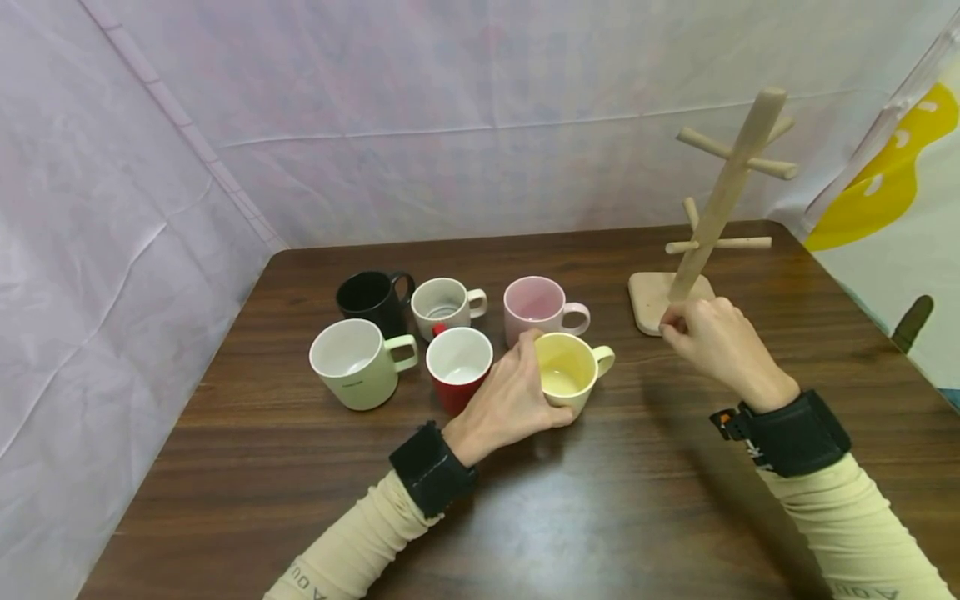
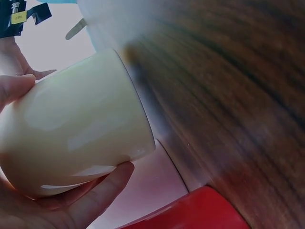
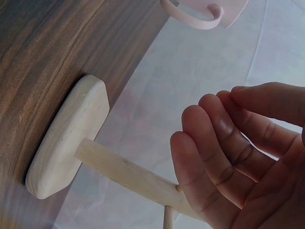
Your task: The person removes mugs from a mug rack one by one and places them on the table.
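My left hand (image 1: pixel 517 396) grips a pale yellow mug (image 1: pixel 572 375) by its body, fingers curled round the side away from the handle. The left wrist view shows the yellow mug (image 2: pixel 76 124) held between fingers (image 2: pixel 102 188) and palm, close to the table top. My right hand (image 1: pixel 708 337) hovers beside the lower post of a wooden mug tree (image 1: pixel 722 200), just above its base. In the right wrist view the right hand (image 3: pixel 228 143) has loosely curved fingers and holds nothing, with a gap between it and the mug tree's post (image 3: pixel 128 174).
A pink mug (image 1: pixel 534 307), a red mug (image 1: pixel 459 365), a pale green mug (image 1: pixel 354 363), a black mug (image 1: pixel 371 300) and a white mug (image 1: pixel 442 304) cluster left of the yellow one on the dark wooden table (image 1: pixel 600 500). Cloth walls stand behind and left.
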Action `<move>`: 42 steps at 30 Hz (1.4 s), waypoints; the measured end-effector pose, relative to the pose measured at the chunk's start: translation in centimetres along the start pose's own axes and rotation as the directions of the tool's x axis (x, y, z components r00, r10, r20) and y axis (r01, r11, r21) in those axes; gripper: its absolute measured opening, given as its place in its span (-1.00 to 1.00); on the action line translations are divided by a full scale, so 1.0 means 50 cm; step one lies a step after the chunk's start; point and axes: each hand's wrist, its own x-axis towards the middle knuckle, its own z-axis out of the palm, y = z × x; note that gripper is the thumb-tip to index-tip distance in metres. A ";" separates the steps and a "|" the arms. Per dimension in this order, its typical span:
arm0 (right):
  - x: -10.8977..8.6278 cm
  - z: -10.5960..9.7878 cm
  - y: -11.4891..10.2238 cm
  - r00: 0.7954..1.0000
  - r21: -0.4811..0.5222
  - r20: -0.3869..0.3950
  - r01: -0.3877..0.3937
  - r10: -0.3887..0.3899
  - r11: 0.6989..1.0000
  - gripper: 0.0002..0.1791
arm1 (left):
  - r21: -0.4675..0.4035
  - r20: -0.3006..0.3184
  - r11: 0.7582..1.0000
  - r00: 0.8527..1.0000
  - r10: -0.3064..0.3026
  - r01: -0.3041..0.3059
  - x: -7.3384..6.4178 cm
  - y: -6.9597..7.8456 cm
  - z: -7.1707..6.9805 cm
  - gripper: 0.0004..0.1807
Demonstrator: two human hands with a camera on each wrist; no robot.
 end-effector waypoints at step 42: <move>0.002 0.004 -0.003 1.000 0.005 0.001 0.017 -0.017 1.000 -0.91 | 0.011 0.064 0.992 0.990 -0.123 0.123 -0.008 0.010 0.006 -0.04</move>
